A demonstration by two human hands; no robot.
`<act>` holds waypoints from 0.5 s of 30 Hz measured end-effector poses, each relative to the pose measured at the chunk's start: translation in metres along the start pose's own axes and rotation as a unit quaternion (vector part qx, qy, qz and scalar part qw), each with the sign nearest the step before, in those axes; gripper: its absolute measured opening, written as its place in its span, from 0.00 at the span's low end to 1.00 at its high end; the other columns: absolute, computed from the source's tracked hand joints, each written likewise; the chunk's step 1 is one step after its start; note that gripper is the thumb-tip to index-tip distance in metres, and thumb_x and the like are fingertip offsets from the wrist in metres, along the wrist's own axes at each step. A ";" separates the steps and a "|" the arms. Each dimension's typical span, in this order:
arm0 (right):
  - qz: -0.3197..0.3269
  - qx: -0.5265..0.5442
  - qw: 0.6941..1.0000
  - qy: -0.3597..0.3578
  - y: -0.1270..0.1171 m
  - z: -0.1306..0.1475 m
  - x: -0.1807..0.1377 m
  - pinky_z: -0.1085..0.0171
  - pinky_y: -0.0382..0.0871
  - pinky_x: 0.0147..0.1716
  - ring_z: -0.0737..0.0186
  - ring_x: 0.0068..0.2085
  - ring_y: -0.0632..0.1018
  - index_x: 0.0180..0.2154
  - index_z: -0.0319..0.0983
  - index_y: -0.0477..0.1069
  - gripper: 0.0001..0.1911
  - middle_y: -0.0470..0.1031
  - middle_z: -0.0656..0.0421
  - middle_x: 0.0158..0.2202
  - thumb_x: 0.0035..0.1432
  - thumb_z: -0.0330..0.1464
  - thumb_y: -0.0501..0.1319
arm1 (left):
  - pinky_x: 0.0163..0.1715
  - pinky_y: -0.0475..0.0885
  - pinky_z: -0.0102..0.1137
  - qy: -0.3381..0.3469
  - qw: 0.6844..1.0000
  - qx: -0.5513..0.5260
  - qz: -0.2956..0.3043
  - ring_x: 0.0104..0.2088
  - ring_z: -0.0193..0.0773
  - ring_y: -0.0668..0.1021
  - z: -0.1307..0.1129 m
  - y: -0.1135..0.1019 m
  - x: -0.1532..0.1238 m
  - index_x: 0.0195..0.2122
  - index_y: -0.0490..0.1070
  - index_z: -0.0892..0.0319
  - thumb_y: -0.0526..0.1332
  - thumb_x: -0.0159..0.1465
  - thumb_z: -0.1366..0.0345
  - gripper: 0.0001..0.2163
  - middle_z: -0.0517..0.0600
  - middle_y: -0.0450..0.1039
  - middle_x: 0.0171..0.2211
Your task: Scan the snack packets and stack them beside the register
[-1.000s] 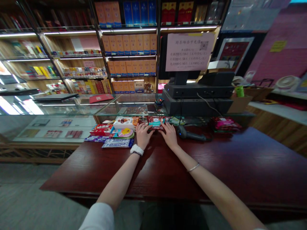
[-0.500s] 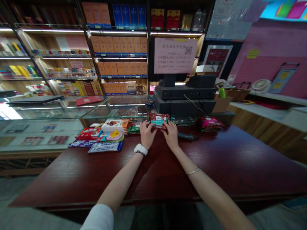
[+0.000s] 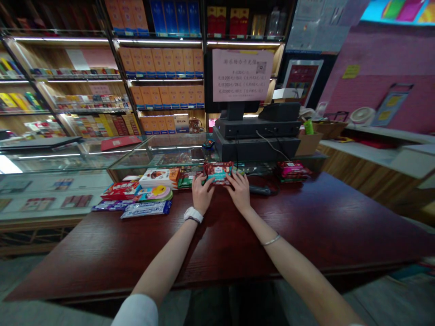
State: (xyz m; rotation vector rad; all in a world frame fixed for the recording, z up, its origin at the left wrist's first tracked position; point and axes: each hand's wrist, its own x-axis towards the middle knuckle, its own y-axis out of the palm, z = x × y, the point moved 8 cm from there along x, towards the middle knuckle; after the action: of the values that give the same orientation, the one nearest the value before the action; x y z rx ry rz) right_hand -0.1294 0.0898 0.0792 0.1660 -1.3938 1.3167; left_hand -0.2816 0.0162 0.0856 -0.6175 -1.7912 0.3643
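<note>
A red and teal snack packet stands tilted up at the back of the dark wooden table. My left hand grips its left end, thumb on the front. At the right end my right hand holds it with bent fingers. Just left of my left hand lies a green packet. A dark handheld scanner rests to the right of my right hand. Further right is a pile of red and pink packets.
On the left lie a white box, a red box and purple-white wrapped bars. Behind the table stand a glass counter and a black register whose monitor carries a pink notice. Stocked shelves line the wall.
The view has shifted slightly, so most things sit a little further left. Both hands still hold the packet, which now faces me a bit more squarely.
</note>
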 end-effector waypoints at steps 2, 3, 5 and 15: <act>-0.003 -0.003 1.000 -0.006 -0.001 0.003 0.000 0.44 0.50 0.66 0.53 0.63 0.66 0.58 0.45 0.70 0.21 0.69 0.55 0.61 0.64 0.33 0.56 | 0.66 0.55 0.49 0.002 1.000 0.007 0.001 0.59 0.45 0.71 -0.001 0.000 -0.001 0.50 0.76 0.50 0.61 0.64 0.67 0.14 0.54 0.72 0.48; -0.006 -0.006 1.000 -0.008 -0.002 0.004 -0.001 0.44 0.51 0.66 0.53 0.63 0.67 0.57 0.45 0.71 0.20 0.69 0.54 0.61 0.64 0.31 0.56 | 0.66 0.55 0.49 0.003 1.000 0.010 0.002 0.59 0.45 0.71 -0.002 0.000 -0.001 0.50 0.76 0.50 0.60 0.65 0.67 0.13 0.54 0.72 0.48; -0.015 -0.009 1.000 -0.008 -0.004 0.007 -0.001 0.44 0.51 0.66 0.55 0.62 0.68 0.55 0.45 0.73 0.20 0.70 0.54 0.60 0.63 0.29 0.54 | 0.66 0.55 0.49 0.005 1.000 0.015 0.006 0.58 0.45 0.72 -0.004 0.000 -0.002 0.50 0.76 0.49 0.60 0.65 0.67 0.13 0.54 0.73 0.47; -0.054 -0.034 0.998 -0.026 -0.016 0.011 -0.003 0.42 0.49 0.65 0.55 0.60 0.69 0.48 0.46 0.76 0.17 0.72 0.56 0.58 0.64 0.28 0.53 | 0.67 0.52 0.49 0.030 0.999 0.043 0.012 0.57 0.44 0.72 -0.009 -0.006 -0.001 0.50 0.76 0.44 0.58 0.65 0.71 0.17 0.51 0.75 0.45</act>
State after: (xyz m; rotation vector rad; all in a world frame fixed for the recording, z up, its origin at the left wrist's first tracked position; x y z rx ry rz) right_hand -0.1233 0.0744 0.0890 0.2283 -1.4504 1.1816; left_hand -0.2744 0.0105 0.0909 -0.5824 -1.7026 0.4326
